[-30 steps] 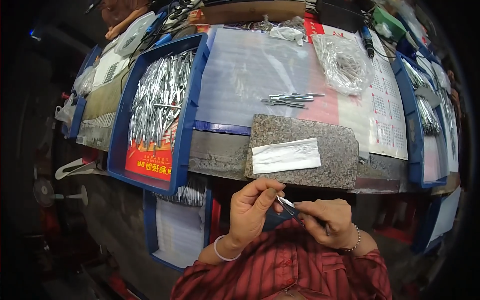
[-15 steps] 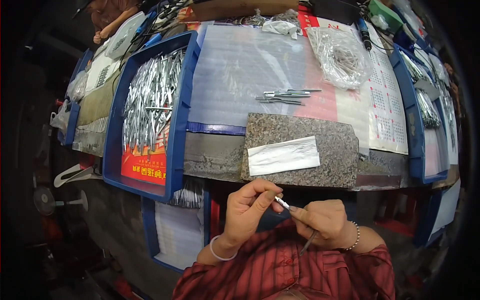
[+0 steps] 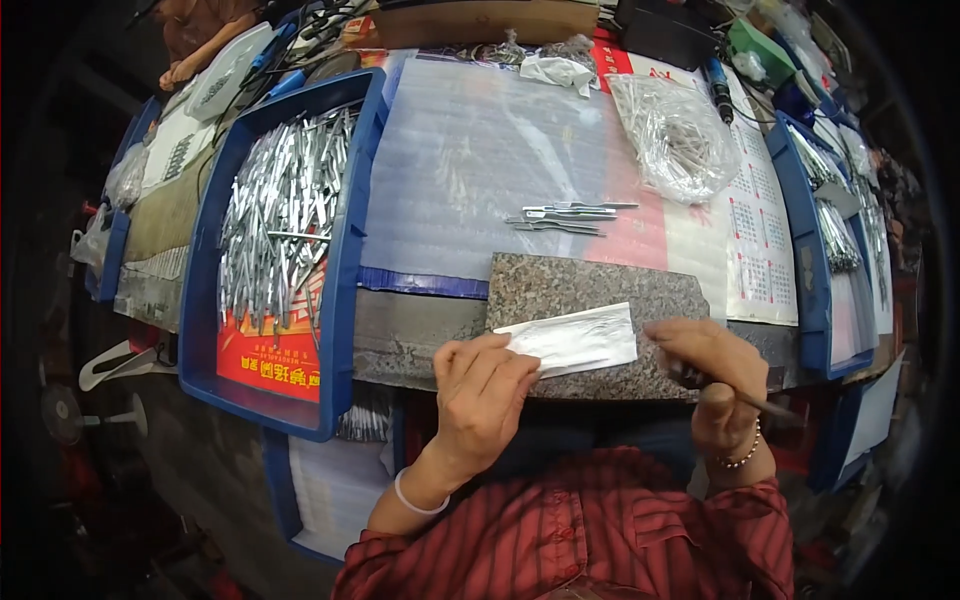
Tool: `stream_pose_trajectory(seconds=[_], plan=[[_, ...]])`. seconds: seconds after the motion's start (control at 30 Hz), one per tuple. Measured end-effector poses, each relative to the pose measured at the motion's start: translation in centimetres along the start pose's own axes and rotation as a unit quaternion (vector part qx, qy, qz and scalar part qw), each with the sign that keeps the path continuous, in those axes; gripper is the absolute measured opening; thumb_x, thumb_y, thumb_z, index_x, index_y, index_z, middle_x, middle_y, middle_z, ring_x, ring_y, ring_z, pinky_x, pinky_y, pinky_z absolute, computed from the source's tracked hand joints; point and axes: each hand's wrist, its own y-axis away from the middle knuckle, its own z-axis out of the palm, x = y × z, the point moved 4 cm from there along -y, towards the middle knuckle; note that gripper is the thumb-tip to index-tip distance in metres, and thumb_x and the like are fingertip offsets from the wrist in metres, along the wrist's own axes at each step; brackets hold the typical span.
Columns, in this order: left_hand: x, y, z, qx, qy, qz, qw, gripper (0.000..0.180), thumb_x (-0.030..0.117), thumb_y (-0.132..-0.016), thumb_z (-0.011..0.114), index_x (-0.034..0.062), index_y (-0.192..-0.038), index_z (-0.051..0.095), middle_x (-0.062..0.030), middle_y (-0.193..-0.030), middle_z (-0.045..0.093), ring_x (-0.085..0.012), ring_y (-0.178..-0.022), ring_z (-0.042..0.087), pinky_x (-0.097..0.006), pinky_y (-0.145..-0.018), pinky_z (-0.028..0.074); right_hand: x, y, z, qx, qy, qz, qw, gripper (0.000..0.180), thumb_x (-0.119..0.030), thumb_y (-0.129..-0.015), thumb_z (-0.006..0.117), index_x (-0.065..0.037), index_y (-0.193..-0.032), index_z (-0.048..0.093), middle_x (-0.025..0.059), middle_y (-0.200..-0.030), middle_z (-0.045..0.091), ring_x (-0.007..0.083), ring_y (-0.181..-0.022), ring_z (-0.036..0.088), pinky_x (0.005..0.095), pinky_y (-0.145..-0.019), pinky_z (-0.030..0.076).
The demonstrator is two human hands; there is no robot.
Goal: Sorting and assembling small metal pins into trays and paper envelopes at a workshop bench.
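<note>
Basically, the working spot is the granite slab (image 3: pixel 570 275) at the counter's (image 3: pixel 415 320) front edge, and both hands come in over that edge. On the left, the big blue tray (image 3: pixel 340 300) of loose silvery metal pieces (image 3: pixel 290 210) limits sideways travel; its near end juts past the front edge. A second blue tray (image 3: pixel 815 270) sits by the counter's right edge. Most open room is straight ahead — the pale plastic sheet (image 3: pixel 460 160) runs from the slab toward the far edge. A few slim metal parts (image 3: pixel 570 213) lie on it, just beyond the slab's far edge, and a clear plastic bag (image 3: pixel 680 140) rests further right.

White folded pad (image 3: pixel 580 338) lies on the slab, nearer its left side, slightly askew to the slab edges. Left hand (image 3: pixel 480 400) has its fingertips on the pad's left end, at the near corner. Those fingers are bunched close together (can't tell whether anything is pinched between them). Right hand (image 3: pixel 710 370) is off the slab's right side, clamped on a slim dark tool (image 3: pixel 765 404) — its end pokes out toward the lower right. That hand's leading fingertips are just beside the pad's right end, apart from it.
</note>
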Motion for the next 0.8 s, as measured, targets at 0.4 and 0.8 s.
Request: stream_pose_trajectory(seconds=[0.4, 0.8], plan=[[-0.8, 0.8, 0.4, -0.048, -0.020, 0.032, 0.998, 0.023, 0.009, -0.074, 0.073, 0.0082, -0.095, 0.066, -0.0034, -0.087, 0.059, -0.0220, -0.100, 0.059, -0.042, -0.088, 0.034, 2.0, -1.1, 3.2, -0.133, 0.029, 0.033, 0.990, 0.022, -0.023, -0.089, 0.067, -0.003, -0.096, 0.062, 0.0124, -0.081, 0.065, 0.0322, -0.063, 0.064, 0.0369, -0.053, 0.051], [-1.1, 0.6, 0.3, -0.062, -0.013, 0.034, 0.997, 0.023, 0.009, -0.076, 0.070, 0.0076, -0.098, 0.065, -0.0042, -0.091, 0.059, -0.0223, -0.102, 0.059, -0.043, -0.088, 0.034, -2.2, -3.2, 4.7, -0.170, 0.098, -0.086, 0.977, 0.018, -0.013, -0.081, 0.069, -0.004, -0.094, 0.061, 0.0102, -0.075, 0.063, 0.0246, -0.056, 0.062, 0.0329, -0.046, 0.048]])
